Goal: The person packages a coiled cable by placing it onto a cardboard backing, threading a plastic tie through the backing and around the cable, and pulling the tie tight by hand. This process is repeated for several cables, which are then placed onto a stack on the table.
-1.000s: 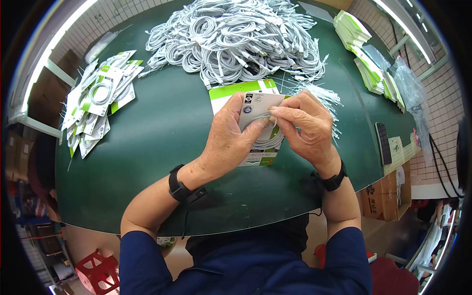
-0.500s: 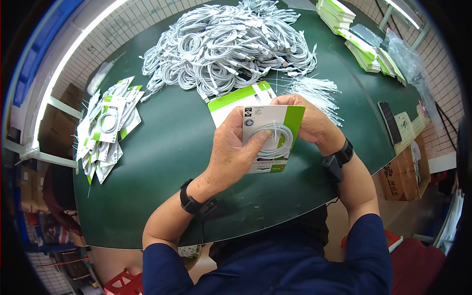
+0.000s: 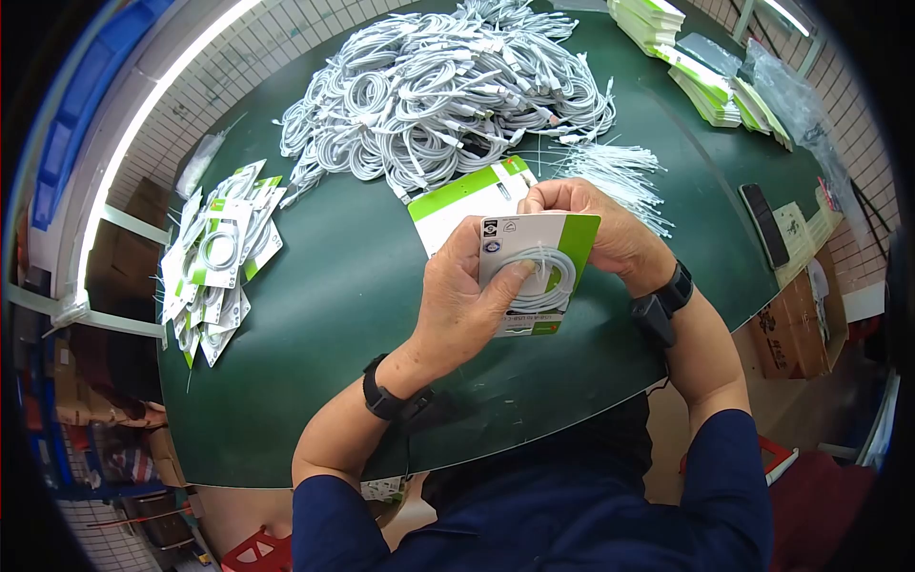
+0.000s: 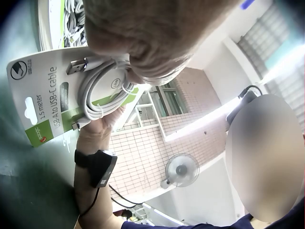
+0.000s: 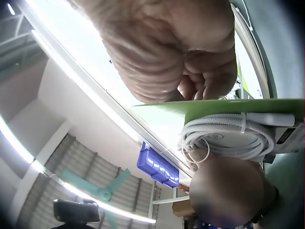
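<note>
A white and green retail card (image 3: 529, 232) carries a coiled white USB-A to USB-C cable (image 3: 545, 304) on its front. My left hand (image 3: 453, 303) grips the card by its left side, thumb pressed on the middle of the coil. A thin white cable tie (image 5: 208, 150) stands out from the coil as a loose loop. Behind the card's upper edge is my right hand (image 3: 618, 234), with fingers curled close to the back; I cannot tell what they pinch. In the left wrist view the cable's USB-A plug (image 4: 77, 66) shows against the printed card.
A big heap of coiled cables (image 3: 429, 91) lies at the back. Loose cable ties (image 3: 624, 181) spread right of it, and another card (image 3: 453, 212) lies in front. Carded cables (image 3: 219, 253) pile up at left. Card stacks (image 3: 701, 91) and a phone (image 3: 762, 224) are at right.
My right hand has left the coil at the card's front and gone behind the upper edge. The card has turned slightly, and the left thumb stays on the coil.
</note>
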Demonstrator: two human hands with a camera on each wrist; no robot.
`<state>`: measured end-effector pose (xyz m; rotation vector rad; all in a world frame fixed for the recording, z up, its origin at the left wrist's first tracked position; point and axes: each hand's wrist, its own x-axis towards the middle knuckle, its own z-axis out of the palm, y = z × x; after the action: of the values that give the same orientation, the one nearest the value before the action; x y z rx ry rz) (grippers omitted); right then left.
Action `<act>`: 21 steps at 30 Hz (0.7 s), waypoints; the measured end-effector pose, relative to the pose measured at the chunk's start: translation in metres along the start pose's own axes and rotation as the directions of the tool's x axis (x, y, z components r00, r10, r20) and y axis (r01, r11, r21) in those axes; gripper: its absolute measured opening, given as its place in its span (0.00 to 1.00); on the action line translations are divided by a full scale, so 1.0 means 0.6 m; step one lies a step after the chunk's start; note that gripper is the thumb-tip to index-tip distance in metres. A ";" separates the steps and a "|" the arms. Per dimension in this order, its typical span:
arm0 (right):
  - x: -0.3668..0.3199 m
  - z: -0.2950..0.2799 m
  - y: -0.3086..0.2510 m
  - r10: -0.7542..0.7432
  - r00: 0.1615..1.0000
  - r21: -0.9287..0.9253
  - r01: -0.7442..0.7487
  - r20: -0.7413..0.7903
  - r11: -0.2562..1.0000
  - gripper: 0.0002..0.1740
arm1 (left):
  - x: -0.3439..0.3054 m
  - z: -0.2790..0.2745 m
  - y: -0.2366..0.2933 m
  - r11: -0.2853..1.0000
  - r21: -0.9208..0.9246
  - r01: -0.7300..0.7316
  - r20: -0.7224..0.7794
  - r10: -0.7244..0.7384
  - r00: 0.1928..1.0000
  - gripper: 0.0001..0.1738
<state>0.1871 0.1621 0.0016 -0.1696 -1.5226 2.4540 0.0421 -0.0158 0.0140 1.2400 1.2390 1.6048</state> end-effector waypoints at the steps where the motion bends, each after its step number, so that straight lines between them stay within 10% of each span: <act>1: 0.002 0.000 0.001 -0.014 1.000 -0.017 0.014 -0.020 1.000 0.09 | 0.000 0.001 0.000 1.000 0.011 -0.017 0.009 0.016 1.000 0.16; 5: 0.004 0.012 -0.009 -0.083 0.961 -0.370 -0.022 -0.263 0.929 0.09 | -0.002 0.007 0.003 0.999 0.002 -0.035 0.006 0.035 0.999 0.16; 16: 0.009 0.026 0.014 -0.524 0.843 -0.869 0.167 -0.120 0.466 0.12 | -0.003 0.008 0.004 0.998 0.047 -0.040 -0.033 0.042 0.999 0.18; 21: 0.010 0.033 0.019 -0.600 0.788 -0.851 0.216 -0.139 0.480 0.10 | -0.003 0.007 0.007 0.991 0.133 -0.012 -0.057 0.020 0.998 0.18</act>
<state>0.1751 0.1418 0.0003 -0.3977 -2.0263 1.0761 0.0465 -0.0174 0.0182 1.2957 1.3943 1.6020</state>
